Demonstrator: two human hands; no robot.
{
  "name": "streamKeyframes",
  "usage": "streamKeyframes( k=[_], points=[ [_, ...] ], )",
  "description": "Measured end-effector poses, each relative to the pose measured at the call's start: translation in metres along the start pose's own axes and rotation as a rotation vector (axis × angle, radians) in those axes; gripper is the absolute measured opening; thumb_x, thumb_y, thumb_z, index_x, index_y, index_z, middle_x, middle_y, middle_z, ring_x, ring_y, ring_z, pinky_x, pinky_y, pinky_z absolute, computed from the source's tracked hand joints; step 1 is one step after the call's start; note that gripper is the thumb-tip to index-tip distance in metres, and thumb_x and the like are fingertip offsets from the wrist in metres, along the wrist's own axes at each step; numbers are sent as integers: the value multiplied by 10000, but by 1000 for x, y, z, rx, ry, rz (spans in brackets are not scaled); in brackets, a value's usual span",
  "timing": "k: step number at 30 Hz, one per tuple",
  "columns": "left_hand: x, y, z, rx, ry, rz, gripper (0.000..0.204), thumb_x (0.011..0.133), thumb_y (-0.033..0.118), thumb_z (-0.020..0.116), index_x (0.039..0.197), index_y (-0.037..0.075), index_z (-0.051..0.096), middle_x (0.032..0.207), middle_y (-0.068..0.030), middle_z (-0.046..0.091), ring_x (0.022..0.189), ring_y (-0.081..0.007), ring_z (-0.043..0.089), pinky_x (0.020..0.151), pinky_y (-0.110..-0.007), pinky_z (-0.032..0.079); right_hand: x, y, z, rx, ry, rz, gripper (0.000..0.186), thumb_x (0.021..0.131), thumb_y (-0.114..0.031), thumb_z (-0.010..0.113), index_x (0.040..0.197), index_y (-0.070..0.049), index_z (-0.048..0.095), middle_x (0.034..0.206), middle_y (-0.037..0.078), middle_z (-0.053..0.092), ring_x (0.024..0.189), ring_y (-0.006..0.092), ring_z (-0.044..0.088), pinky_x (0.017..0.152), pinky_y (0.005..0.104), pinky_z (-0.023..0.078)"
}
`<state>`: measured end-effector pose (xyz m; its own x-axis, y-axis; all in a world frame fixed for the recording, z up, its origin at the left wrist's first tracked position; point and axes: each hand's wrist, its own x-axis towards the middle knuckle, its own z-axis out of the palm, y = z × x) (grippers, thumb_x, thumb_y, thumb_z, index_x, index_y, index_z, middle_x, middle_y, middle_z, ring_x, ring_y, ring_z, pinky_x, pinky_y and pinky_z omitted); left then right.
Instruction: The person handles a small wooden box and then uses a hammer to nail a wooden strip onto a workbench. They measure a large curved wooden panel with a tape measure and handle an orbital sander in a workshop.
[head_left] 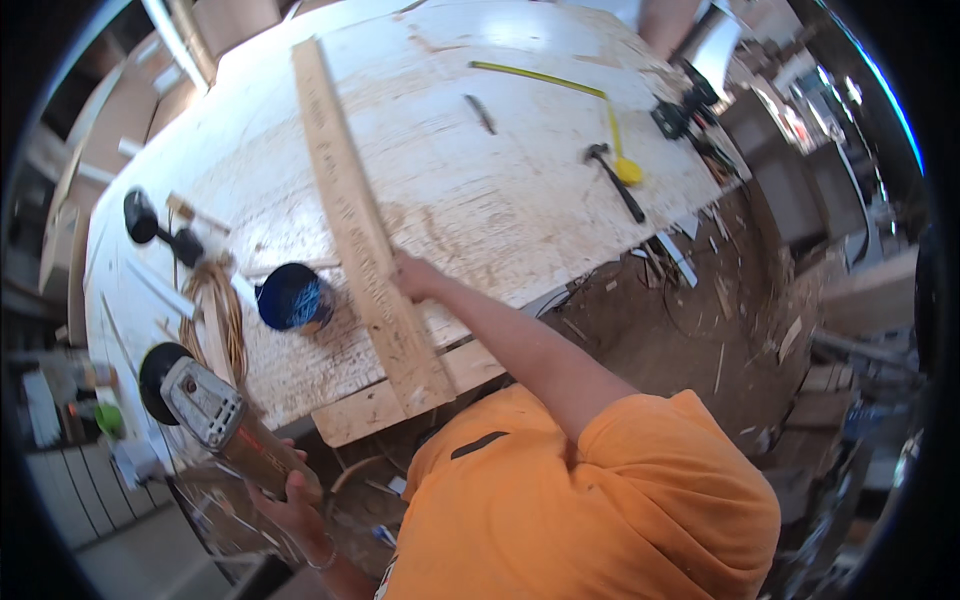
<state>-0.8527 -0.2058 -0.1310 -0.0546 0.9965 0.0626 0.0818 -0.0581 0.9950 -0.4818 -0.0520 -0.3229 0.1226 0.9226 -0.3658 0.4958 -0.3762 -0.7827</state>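
My left hand (290,497) is wrapped around the body of an angle grinder (208,405), held off the table's near left corner. The grinder's round black disc (163,383) points up and away from me. My right hand (412,277) grips the right edge of a long wooden plank (345,205), its fingers partly hidden. The plank lies lengthwise across the worktable, and its near end rests over a shorter board (365,412) at the table's front edge. Left of the plank stands a blue bucket (290,297) with small metal pieces inside, too small to name.
On the worktable (530,215), a hammer (615,182) and a yellow tape measure (540,77) lie right of the plank, with a cordless drill (688,108) at the right edge. A black mallet (143,216) and coiled cord (232,335) lie left. Scraps litter the floor (660,340).
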Motion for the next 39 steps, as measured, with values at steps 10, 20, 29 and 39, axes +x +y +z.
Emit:
streamKeyframes(
  k=[10, 20, 29, 39],
  points=[
    [-96, 10, 185, 169, -592, -31, 798, 801, 287, 855, 1406, -30, 442, 1172, -164, 664, 1011, -242, 681, 852, -359, 558, -323, 8, -79, 680, -354, -447, 834, 926, -381, 727, 1543, -16, 301, 1248, 148, 639, 1116, 247, 618, 930, 379, 507],
    [-268, 69, 433, 412, -1347, 464, 911, 788, 218, 845, 1509, -7, 336, 1366, -237, 561, 1248, -373, 595, 1021, -409, 497, -521, 170, -193, 1567, 447, -252, 482, 859, -190, 720, 1276, -25, 544, 1176, 81, 616, 1110, 192, 618, 950, 358, 532],
    [-250, 85, 614, 841, -1797, 641, 860, 807, 516, 798, 1452, 44, 479, 1293, -216, 634, 1199, -377, 609, 1000, -430, 491, -636, 288, -300, 1583, 1118, -414, 640, 800, -183, 718, 1352, -6, 447, 1056, 153, 635, 998, 307, 662, 899, 455, 554],
    [-361, -31, 813, 902, -2224, 380, 706, 897, 502, 700, 1404, 41, 530, 1280, -227, 646, 1214, -391, 604, 1021, -464, 481, -659, 403, -544, 948, 1377, -150, 698, 802, -291, 749, 1381, -21, 467, 1111, 132, 628, 966, 251, 648, 860, 409, 542]
  ],
)
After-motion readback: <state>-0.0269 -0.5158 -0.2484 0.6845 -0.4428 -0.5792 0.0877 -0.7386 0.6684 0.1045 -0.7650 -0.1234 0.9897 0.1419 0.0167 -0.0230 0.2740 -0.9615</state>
